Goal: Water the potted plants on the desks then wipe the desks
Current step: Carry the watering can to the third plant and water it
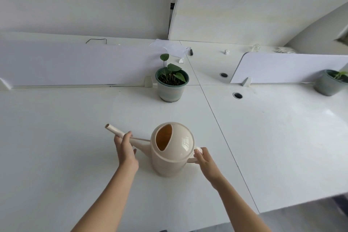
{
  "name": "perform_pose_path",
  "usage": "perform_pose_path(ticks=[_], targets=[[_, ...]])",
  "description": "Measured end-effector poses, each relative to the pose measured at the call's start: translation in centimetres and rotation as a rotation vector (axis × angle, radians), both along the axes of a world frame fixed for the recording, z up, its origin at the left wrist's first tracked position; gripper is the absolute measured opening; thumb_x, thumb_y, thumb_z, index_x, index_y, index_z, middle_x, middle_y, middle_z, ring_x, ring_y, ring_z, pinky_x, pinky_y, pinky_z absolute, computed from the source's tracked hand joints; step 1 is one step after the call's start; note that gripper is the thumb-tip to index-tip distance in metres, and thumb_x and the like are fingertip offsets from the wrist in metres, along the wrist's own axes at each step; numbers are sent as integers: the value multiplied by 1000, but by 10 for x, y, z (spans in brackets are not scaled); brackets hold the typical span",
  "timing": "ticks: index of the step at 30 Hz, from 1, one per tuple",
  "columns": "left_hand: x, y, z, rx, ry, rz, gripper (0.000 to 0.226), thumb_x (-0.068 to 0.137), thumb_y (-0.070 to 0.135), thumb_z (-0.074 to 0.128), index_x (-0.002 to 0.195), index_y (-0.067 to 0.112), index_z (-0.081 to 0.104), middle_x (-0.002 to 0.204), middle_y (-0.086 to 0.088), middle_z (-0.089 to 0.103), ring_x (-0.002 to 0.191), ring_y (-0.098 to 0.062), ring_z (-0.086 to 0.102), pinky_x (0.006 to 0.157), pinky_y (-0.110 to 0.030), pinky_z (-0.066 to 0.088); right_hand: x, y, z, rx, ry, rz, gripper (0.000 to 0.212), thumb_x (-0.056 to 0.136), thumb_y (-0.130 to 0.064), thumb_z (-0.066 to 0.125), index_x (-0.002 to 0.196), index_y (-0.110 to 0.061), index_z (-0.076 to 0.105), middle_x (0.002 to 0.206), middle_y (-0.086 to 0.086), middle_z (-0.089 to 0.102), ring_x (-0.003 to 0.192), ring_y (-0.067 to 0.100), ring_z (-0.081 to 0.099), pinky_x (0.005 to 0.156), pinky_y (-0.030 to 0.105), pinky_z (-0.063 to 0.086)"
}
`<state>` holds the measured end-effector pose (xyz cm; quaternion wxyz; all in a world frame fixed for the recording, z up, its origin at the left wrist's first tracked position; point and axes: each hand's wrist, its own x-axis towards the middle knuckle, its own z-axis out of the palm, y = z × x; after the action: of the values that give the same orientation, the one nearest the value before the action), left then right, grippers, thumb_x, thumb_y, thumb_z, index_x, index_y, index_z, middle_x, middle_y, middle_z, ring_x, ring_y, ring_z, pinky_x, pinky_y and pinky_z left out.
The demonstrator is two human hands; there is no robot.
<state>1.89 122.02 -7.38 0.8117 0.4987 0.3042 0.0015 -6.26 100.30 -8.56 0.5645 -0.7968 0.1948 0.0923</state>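
Observation:
A cream watering can (174, 151) stands on the white desk (75, 128) right in front of me, its spout pointing left. My left hand (125, 151) grips the spout partway along. My right hand (204, 162) holds the can's handle on the right side. A potted plant (171, 83) with a few round green leaves stands farther back, against the low divider. A second potted plant (331, 83) sits at the far right edge on the neighbouring desk.
Low white dividers (75, 62) run across the back of both desks. Two cable holes (237, 95) sit in the right desk. Papers (173, 48), a dark pen and small items lie on the far desks behind. The right desk's front edge drops off at lower right.

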Motion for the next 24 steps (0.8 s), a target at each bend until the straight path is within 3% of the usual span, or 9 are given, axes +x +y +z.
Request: perform_pose_path(ticks=[4, 9, 14, 18, 24], targets=[[0, 0, -5, 12, -19, -8, 39, 87, 21, 46, 126, 18, 41, 108, -4, 51, 103, -22, 49, 88, -38, 33, 0, -1, 9, 45, 47, 33, 26, 95, -39, 37, 91, -14, 43, 91, -1, 49, 91, 15, 50, 80, 27, 37], [-5, 0, -2, -19, -33, 48, 48, 86, 18, 45, 134, 19, 38, 109, -3, 50, 99, -21, 49, 86, -33, 35, -3, 2, 13, 75, 9, -1, 25, 95, -35, 39, 87, -12, 41, 86, 0, 41, 73, 10, 48, 81, 29, 38], [-24, 4, 1, -45, -71, 103, 50, 87, 13, 43, 136, 23, 39, 109, -4, 50, 99, -20, 49, 85, -30, 37, -7, 4, 23, 99, -5, -21, 26, 94, -34, 44, 90, -8, 45, 85, 1, 50, 82, 20, 44, 74, 28, 42], [-49, 14, 16, -48, -130, 163, 44, 88, 13, 41, 132, 18, 41, 87, 0, 52, 93, -23, 50, 84, -29, 37, -15, 3, 38, 124, -21, 73, 24, 92, -32, 48, 85, -9, 48, 87, 2, 55, 84, 20, 49, 80, 29, 47], [-102, 31, 59, 24, -241, 274, 43, 90, 15, 41, 133, 20, 39, 86, 1, 55, 86, -18, 55, 84, -32, 37, -32, 5, 86, 199, -40, 253, 23, 88, -30, 56, 79, -9, 52, 89, 10, 53, 85, 19, 54, 91, 35, 50]])
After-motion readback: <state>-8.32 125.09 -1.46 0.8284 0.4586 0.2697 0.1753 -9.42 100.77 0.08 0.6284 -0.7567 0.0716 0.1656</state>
